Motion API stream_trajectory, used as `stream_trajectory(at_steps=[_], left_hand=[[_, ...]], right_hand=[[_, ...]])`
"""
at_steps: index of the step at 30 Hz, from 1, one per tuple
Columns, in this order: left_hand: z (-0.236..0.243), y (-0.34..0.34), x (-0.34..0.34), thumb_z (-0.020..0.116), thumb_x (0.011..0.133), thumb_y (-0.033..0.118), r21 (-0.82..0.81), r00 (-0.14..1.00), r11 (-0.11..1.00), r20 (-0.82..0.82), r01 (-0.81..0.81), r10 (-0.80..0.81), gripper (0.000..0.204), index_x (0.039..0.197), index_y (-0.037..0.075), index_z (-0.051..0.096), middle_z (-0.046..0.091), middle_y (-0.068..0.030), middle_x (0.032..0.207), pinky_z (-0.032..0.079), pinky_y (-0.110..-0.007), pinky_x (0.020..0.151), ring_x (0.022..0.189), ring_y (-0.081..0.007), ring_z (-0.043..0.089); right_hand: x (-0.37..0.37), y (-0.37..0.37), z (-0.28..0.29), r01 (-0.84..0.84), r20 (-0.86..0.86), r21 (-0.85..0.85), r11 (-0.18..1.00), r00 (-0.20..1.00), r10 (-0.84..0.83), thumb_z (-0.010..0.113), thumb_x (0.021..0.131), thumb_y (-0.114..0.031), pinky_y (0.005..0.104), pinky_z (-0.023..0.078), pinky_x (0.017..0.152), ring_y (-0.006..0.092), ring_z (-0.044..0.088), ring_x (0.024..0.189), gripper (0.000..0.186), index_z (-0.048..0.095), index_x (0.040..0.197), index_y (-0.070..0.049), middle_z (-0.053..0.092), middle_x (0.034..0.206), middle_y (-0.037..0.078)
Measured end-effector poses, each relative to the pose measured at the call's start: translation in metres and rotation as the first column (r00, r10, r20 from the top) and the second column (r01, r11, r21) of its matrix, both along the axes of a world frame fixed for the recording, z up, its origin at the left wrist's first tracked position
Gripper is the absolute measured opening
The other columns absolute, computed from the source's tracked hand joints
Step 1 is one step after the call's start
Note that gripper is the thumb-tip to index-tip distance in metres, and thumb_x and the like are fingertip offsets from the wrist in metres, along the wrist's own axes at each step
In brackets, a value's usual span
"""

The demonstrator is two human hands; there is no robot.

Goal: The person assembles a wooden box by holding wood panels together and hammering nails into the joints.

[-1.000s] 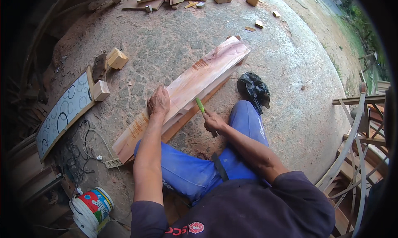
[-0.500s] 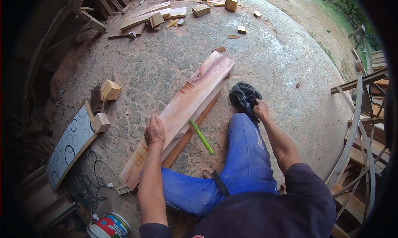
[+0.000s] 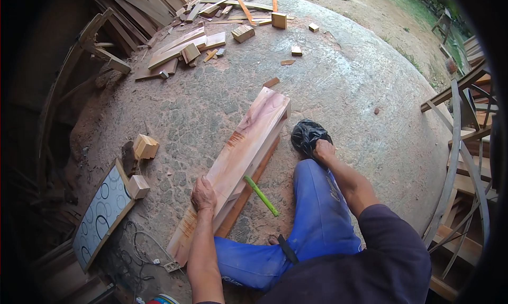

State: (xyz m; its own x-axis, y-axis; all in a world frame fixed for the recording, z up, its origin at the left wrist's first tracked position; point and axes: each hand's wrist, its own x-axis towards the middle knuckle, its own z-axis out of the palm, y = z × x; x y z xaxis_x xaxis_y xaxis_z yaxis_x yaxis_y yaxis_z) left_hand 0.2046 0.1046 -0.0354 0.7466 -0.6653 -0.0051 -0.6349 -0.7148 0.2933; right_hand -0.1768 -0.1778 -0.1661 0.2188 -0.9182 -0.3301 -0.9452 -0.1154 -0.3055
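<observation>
A long wooden box section (image 3: 246,132), built of boards with a gap along its side, lies slantwise on the ground before me. My left hand (image 3: 203,194) is closed over its left edge, near the middle. Beside my right knee sits a black plastic bag (image 3: 305,136), bunched and crumpled. My right hand (image 3: 324,149) is closed at the bag's near right side, its fingertips hidden by the plastic. A bright green handle (image 3: 262,196) sticks out of the box's side gap toward my legs; its other end is hidden.
Left of the box stand two wood blocks (image 3: 145,146) beside a circle-patterned panel (image 3: 103,214). Cables and a socket strip (image 3: 172,266) lie near the box's near end. Offcuts (image 3: 180,50) are heaped at the far left. Slatted wooden frames (image 3: 465,140) stand on the right.
The view has shifted, so the box and panel appear lower. My right hand has moved slightly inward over the bag. My left hand keeps its place on the box.
</observation>
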Motion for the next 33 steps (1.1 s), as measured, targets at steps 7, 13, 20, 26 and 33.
stream_trajectory(at_steps=[7,13,20,26,33], left_hand=[[-0.002,0.005,0.0,0.042,0.103,0.03,-0.045,0.989,0.997,0.135,0.062,-0.056,0.033,0.095,0.003,0.06,0.066,-0.0222,0.096,0.046,-0.053,0.083,0.093,-0.0429,0.062],[-0.01,0.005,-0.008,0.05,0.101,0.026,-0.019,0.938,0.997,0.342,0.074,-0.063,0.02,0.108,0.011,0.061,0.064,-0.0111,0.111,0.043,-0.048,0.093,0.108,-0.0324,0.059],[-0.006,0.008,-0.047,0.059,0.094,0.019,-0.151,0.908,0.978,0.414,0.144,-0.07,0.029,0.123,0.012,0.061,0.063,-0.0092,0.122,0.042,-0.047,0.098,0.117,-0.0312,0.055],[0.052,-0.019,-0.194,0.066,0.086,0.005,-0.441,0.763,0.64,0.196,0.629,-0.616,0.042,0.128,0.009,0.061,0.064,-0.0106,0.126,0.051,-0.044,0.092,0.109,-0.0316,0.063],[0.039,0.028,-0.161,0.06,0.092,0.007,-0.45,0.896,0.799,0.006,0.398,-0.443,0.026,0.118,0.007,0.063,0.069,-0.0142,0.095,0.054,-0.045,0.075,0.085,-0.0349,0.067]], right_hand=[[-0.027,0.009,0.031,0.254,0.248,0.095,0.962,0.93,-0.271,0.074,0.084,-0.033,0.0433,0.055,0.078,0.0321,0.071,0.092,0.027,0.073,0.091,-0.006,0.074,0.097,0.016],[-0.081,0.027,0.039,0.246,0.531,0.532,0.81,0.649,-0.545,0.07,0.092,-0.027,0.0336,0.055,0.065,0.0176,0.067,0.073,0.024,0.067,0.101,-0.004,0.068,0.083,0.008],[-0.07,0.07,0.108,-0.015,0.787,0.567,0.824,0.304,-0.536,0.067,0.096,-0.013,0.0277,0.056,0.064,0.0123,0.064,0.071,0.026,0.055,0.116,-0.002,0.064,0.087,0.005],[0.01,0.123,0.179,-0.542,0.845,0.516,0.664,0.449,-0.291,0.066,0.099,-0.019,0.029,0.055,0.061,0.0155,0.064,0.068,0.025,0.046,0.106,-0.005,0.061,0.08,0.007],[0.101,0.167,0.177,-0.565,0.83,0.555,0.61,0.423,-0.363,0.064,0.1,-0.029,0.03,0.056,0.066,0.0152,0.065,0.075,0.04,0.047,0.126,-0.004,0.064,0.089,0.009]])
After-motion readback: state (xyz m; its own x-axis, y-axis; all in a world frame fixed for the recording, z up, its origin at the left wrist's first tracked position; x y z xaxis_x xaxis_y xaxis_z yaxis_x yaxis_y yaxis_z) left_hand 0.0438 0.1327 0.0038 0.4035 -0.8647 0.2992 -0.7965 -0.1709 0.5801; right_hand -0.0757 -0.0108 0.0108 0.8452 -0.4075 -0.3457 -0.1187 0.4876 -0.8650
